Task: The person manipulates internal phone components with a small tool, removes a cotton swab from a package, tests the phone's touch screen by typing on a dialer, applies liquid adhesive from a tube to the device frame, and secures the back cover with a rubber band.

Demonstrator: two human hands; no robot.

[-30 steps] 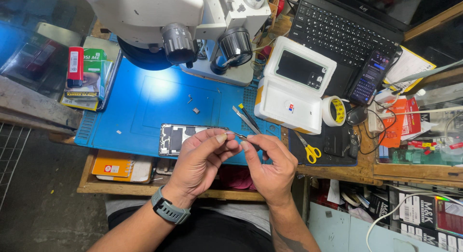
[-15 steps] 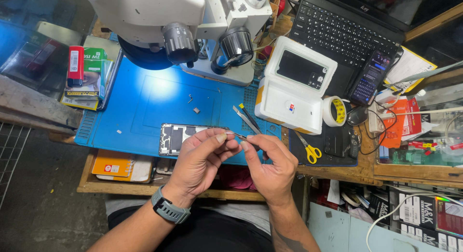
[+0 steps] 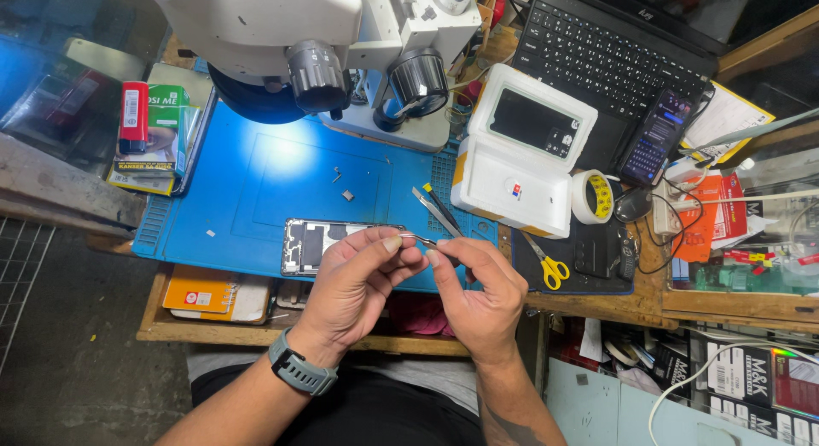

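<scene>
- Metal piece (image 3: 415, 239): a thin, small sliver pinched between the fingertips of both hands, held just above the near edge of the blue mat (image 3: 256, 182). What it is exactly is too small to tell.
- Left hand (image 3: 358, 280), with a grey watch (image 3: 299, 371) on the wrist, has thumb and forefinger closed on the piece's left end; right hand (image 3: 478, 292) grips the right end the same way. Neither grip has let go.
- Against the pictures from a second and half a second ago, almost nothing has moved: the hands meet at the same spot over the mat's near edge, fingertips together. The handling looks like fine, slow work and not a carry or a set-down.
- Opened phone (image 3: 328, 241) lies flat on the mat's near edge, partly under the left hand, unshifted.
- Tweezers (image 3: 439, 211) rest on the mat's right edge, just beyond the fingertips, untouched; yellow scissors (image 3: 546, 263) lie to their right, off the mat.
- Two tiny loose parts (image 3: 345, 190) sit mid-mat.
- White box (image 3: 525, 152) and tape roll (image 3: 593, 197) stand right of the mat.
- Microscope (image 3: 324, 45) stands over the mat's far edge; laptop (image 3: 610, 62) at the bench's far right.
</scene>
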